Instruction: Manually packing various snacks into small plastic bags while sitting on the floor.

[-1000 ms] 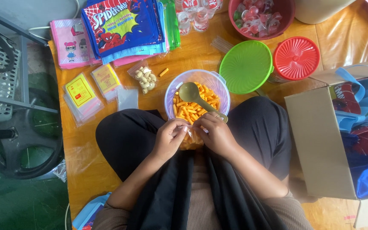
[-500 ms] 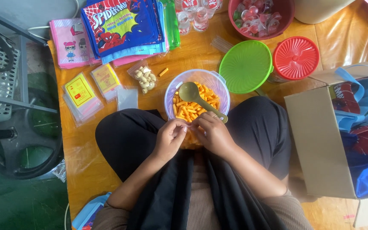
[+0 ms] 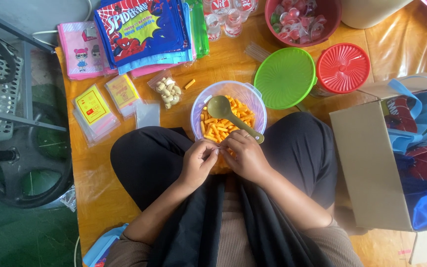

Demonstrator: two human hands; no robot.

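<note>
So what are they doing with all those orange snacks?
A person sits cross-legged on the floor with a clear bowl of orange snack sticks in front of them and a green spoon resting in it. Both hands, left hand and right hand, meet over the lap and pinch something small that I cannot make out. Around them lie party bags, a green lid, a red lid and a cardboard box.

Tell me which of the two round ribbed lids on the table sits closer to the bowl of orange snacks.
The green lid: it lies right beside the bowl, while the smaller red lid lies beyond it, farther away.
</note>
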